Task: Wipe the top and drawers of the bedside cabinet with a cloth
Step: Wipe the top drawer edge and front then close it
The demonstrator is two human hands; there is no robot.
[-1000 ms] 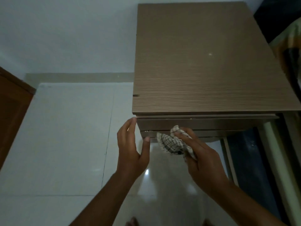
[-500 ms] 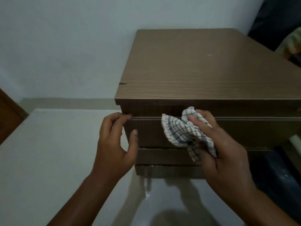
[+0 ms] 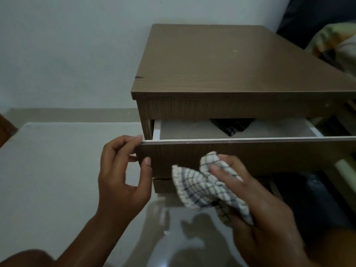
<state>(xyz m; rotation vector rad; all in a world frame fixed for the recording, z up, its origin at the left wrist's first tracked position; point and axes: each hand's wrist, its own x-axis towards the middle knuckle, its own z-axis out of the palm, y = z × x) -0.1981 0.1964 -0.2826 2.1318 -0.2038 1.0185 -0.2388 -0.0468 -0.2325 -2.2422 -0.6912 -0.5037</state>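
The brown wooden bedside cabinet (image 3: 221, 62) stands against the white wall. Its top drawer (image 3: 260, 153) is pulled out, showing a pale lined inside with a dark object (image 3: 232, 125) at the back. My left hand (image 3: 123, 174) grips the drawer front's left end, fingers over the top corner and thumb on the face. My right hand (image 3: 256, 212) holds a bunched white checked cloth (image 3: 204, 187) against the drawer front. A lower drawer front (image 3: 162, 185) shows beneath, shut.
Pale glossy floor tiles (image 3: 57, 180) stretch to the left and below. A bed with patterned bedding (image 3: 335, 43) lies right of the cabinet, its frame (image 3: 344, 168) close to the drawer's right end. A brown door edge (image 3: 5, 126) sits far left.
The top drawer has slid out from shut to open under my left hand's pull. My view dropped lower toward the cabinet front. The cloth stays in my right hand at the drawer face.
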